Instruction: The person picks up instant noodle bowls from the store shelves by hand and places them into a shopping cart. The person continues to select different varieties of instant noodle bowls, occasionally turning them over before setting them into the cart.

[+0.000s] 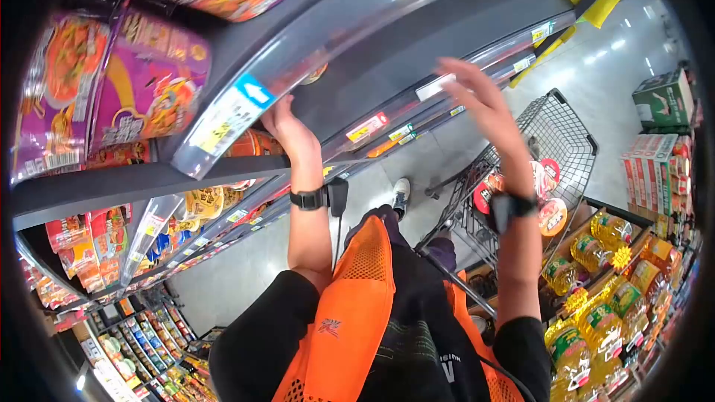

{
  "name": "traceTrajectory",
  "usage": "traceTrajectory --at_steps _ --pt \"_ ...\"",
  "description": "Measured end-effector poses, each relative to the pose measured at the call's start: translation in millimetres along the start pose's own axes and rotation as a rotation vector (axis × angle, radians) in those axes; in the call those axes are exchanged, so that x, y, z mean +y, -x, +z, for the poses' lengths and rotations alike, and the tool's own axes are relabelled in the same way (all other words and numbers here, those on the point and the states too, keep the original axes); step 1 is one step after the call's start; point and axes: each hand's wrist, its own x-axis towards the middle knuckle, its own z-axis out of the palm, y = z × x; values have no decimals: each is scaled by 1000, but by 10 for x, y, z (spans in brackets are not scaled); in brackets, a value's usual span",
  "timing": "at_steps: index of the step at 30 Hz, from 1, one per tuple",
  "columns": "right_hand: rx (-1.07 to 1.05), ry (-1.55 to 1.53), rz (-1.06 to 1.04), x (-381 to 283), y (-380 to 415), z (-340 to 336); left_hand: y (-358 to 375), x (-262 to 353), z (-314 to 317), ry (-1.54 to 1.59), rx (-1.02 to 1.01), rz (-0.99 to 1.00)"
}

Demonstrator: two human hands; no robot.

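Several purple printed food boxes [153, 78] stand at the left end of the grey shelving [447, 37], with red and orange packets [74, 246] lower down. A clear plastic label strip [320, 56], bearing a white-and-blue price card [238, 108], follows a shelf's front edge and stands in the way of the left hand [295, 134]; its fingers are partly hidden there, so whether they grip anything I cannot tell. A round printed item [316, 73], mostly concealed, shows through that strip, just beyond those fingers. Further right, the right hand [484, 100], slightly blurred, is raised open with fingers apart, before the lower shelf's front edge. Its forearm [519, 268] crosses a black wire shopping cart [570, 123], covering some of the red-and-white round tubs [553, 217] at the cart's near end. Yellow-and-black striped covering [596, 0] marks the shelving's right corner. Golden oil bottles [566, 353] crowd a display beside the cart; red-and-white boxes [646, 171] and a dark green carton [665, 100] stand at far right.
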Motion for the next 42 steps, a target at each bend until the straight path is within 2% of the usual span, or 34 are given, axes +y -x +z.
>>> traceTrajectory --at_steps 1,3,4,7,10,14,15,16,17,18,19,22,25,27,29,31,32,35,37,39,41,42 --pt "-22 5 8 -66 -283 361 -86 -3 -16 38 159 -46" --pt "-38 -150 49 -29 -803 1028 -312 -226 -61 62 153 -50" --pt "-92 -152 -1 125 -1061 1278 -274 -160 73 95 184 -89" --pt "-80 -24 4 502 -1607 1827 -299 -25 236 127 166 -176" --pt "-28 145 43 932 -1885 2096 -426 -300 177 122 118 -173" --pt "78 238 90 1312 -1926 2192 -747 -927 -31 120 147 -6" --pt "151 267 40 835 -1563 2113 -682 -943 -71 125 121 9" --pt "236 213 42 516 -1293 2023 -349 -560 -12 121 -72 -14" --pt "336 166 50 339 -1017 1886 -126 -330 42 182 -114 -118" --pt "332 270 16 312 -808 1739 78 -147 69 210 -190 -230" --pt "333 242 -36 114 -498 1585 264 -5 88 228 -263 -338" --pt "469 296 -135 -103 324 1139 856 211 184 175 -506 -305" --pt "595 189 -134 -145 1060 687 1279 -80 284 29 -791 -256" --pt "744 453 -110 -128 1485 345 1464 -304 495 -48 -1110 -401" --pt "837 491 -85 -45 1853 20 1680 -453 842 -55 -1425 -626" --pt "902 403 74 89 2183 -302 2037 -623 1186 -12 -1471 -773" --pt "922 260 93 46 2354 -452 2230 -737 1380 9 -1482 -844" --pt "991 239 210 159 3096 -929 2841 -1321 2024 -22 -1533 -883" --pt "1049 318 359 378 3847 -1226 3208 -2002 2506 -120 -1638 -853" --pt "1162 428 613 660 4689 -1376 3580 -2714 2958 -262 -1699 -813" --pt "1028 941 892 720 5406 -1329 3892 -3202 3290 -481 -1702 -843" --pt "971 998 1023 744 5706 -1227 4037 -3386 3415 -540 -1743 -830"
